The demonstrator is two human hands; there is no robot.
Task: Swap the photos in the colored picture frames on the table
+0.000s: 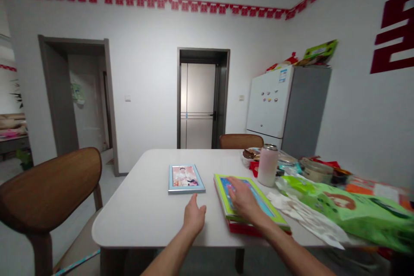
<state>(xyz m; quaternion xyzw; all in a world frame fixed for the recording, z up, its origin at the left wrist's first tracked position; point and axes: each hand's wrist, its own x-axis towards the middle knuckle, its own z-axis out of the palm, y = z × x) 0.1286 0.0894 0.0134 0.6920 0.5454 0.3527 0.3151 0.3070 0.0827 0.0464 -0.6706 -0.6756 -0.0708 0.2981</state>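
A light-blue picture frame (171,179) with a photo inside lies flat on the white table (136,207). Just in front of it, my left hand (194,214) hovers with thumb and fingers apart, holding nothing. To the right, my right hand (242,196) rests on the top of a flat lime-green-bordered item (270,206) with a blue middle, either a book or a frame. Its fingers are stretched over the surface and slightly blurred. Beneath that item, at the near side, shows something red (244,227).
A pink-white bottle (268,166) stands right of the stack. Beyond are white tissues (307,215), a green package (352,207), a lidded container (316,170) and other clutter. Wooden chairs (54,185) stand left and behind the table; a fridge (270,103) is at the back right.
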